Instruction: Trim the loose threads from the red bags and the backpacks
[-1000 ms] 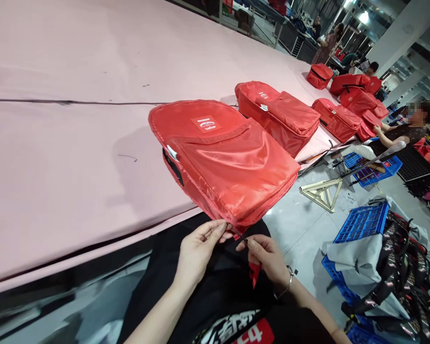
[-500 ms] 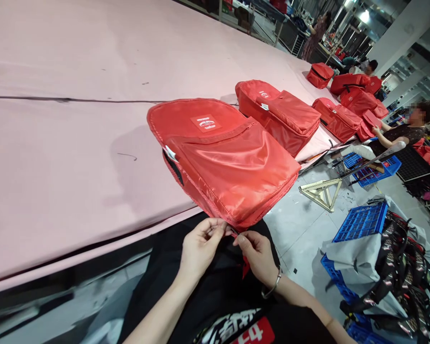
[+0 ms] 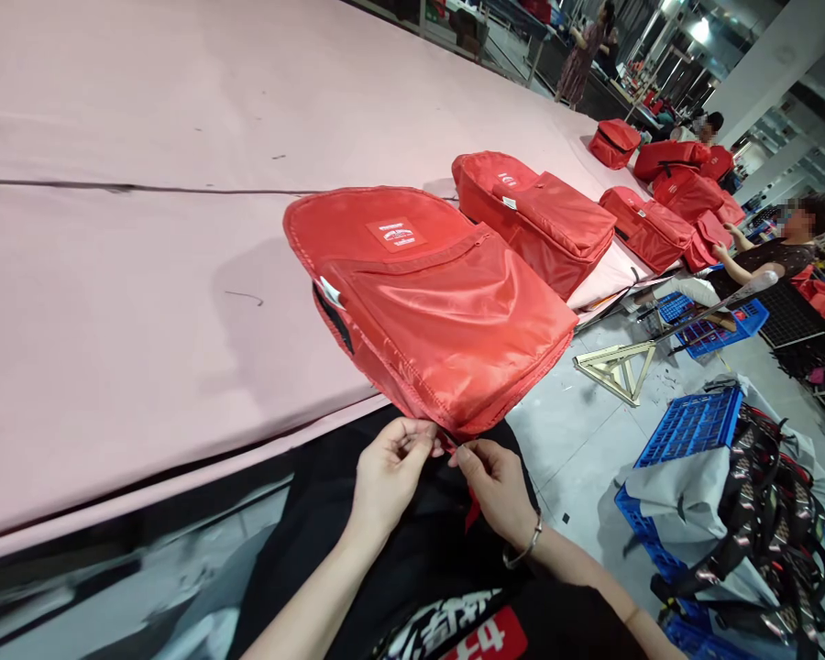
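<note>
A red backpack lies front side up on the pink-covered table, its bottom end hanging over the edge towards me. My left hand is closed in a pinch at the near corner of the backpack. Close beside it, my right hand pinches too, with a bit of red fabric or strap showing between and below the fingers. What exactly the fingertips grip is too small to make out; it joins the backpack's lower edge. A white tag sticks out at the backpack's left side.
Another red backpack lies just behind, with several more further right. A seated co-worker handles red bags there. On the floor at right stand a blue crate with black straps and a cream triangular metal stand.
My hands and the backpack are nearly unmoved; the fingers shift very slightly at the corner. In the background, a standing person has moved a little to the left.
</note>
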Demonstrator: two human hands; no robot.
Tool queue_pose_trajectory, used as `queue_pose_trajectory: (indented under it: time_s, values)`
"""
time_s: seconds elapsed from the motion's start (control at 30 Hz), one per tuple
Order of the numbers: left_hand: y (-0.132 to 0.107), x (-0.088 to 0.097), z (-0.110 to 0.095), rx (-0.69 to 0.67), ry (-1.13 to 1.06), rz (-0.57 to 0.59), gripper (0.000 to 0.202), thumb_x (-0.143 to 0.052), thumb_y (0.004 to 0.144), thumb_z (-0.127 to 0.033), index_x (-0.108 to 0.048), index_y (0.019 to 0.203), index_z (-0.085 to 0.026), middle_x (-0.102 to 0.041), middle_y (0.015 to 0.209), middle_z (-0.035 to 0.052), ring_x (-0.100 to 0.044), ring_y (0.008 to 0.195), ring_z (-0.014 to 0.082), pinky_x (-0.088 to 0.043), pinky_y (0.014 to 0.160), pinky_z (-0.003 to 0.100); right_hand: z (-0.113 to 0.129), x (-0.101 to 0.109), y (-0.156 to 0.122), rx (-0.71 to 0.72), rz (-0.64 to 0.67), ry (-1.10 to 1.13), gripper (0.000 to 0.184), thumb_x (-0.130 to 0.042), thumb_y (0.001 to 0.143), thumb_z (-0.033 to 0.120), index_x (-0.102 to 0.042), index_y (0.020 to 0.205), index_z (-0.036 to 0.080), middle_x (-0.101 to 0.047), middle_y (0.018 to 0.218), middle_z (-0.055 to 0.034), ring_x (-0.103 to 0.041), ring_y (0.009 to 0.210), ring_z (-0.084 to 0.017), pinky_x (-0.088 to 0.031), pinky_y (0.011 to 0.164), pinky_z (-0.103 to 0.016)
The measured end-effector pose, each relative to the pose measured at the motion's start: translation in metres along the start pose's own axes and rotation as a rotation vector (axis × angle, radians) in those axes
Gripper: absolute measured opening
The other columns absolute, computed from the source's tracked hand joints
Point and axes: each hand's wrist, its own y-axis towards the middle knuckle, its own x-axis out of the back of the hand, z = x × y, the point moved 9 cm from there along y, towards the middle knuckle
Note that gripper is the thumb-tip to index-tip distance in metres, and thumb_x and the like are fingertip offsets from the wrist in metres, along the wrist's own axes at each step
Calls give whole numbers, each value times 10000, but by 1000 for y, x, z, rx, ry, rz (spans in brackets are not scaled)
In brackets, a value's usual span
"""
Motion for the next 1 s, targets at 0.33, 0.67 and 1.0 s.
queue_pose_trajectory:
  time_s: [0.33, 0.67, 1.0]
  values:
    - [0, 0, 0, 4, -39, 0, 303, -640, 683, -454, -577, 725, -161, -579, 571, 2, -534, 534, 130, -440, 574, 250, 1, 0, 2, 7, -6, -4, 325, -490, 841, 420, -658, 774, 150, -514, 602, 21, -413, 562, -93, -308, 552, -218]
    - [0, -3, 3, 10, -18, 1, 295, -639, 686, -451, -578, 725, -165, -575, 572, 0, -533, 536, 131, -435, 576, 253, -2, -2, 4, 31, -49, 58, 275, -498, 831, 365, -643, 737, 150, -525, 620, 18, -418, 563, -91, -319, 553, -216]
    - [7, 39, 2, -28, -170, -175, 302, -664, 670, -373, -579, 872, -166, -630, 837, 25, -587, 678, 135, -470, 664, 258, 5, -3, -5, 116, 103, 123, 287, -522, 846, 399, -648, 778, 151, -497, 627, 19, -387, 563, -78, -300, 547, -217]
